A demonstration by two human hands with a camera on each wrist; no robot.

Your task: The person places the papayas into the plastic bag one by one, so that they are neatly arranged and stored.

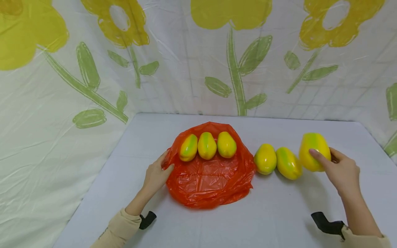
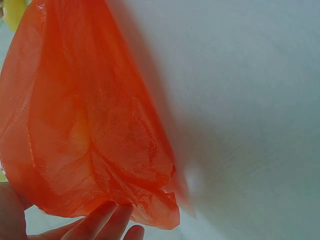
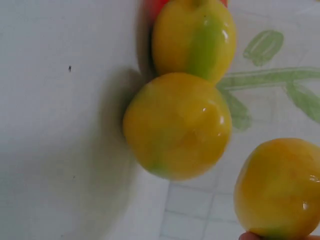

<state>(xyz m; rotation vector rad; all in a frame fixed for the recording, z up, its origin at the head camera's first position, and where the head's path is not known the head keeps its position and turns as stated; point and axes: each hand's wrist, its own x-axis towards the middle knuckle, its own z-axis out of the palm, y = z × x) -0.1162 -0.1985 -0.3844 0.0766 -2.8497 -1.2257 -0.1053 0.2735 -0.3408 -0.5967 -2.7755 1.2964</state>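
A red plastic bag (image 1: 211,179) lies spread with its mouth open on the table. Three glossy yellow-green papayas sit in a row along its far side, the middle papaya (image 1: 207,146) between the other two. At the bag's left edge my left hand (image 1: 156,175) pinches the rim, fingers outside the plastic. My right hand (image 1: 344,170) grips another papaya (image 1: 314,151), held above the table, its shadow below. Two more stand between bag and right hand: one papaya (image 1: 265,159) touches the bag's right edge, and a tilted papaya (image 3: 177,126) rests beside it.
A white-covered table (image 1: 263,213) carries everything, its far edge meeting a hanging sheet (image 1: 186,69) printed with yellow flowers and green stems. Black wrist mounts (image 1: 327,225) stick out from both sleeves, low over the table.
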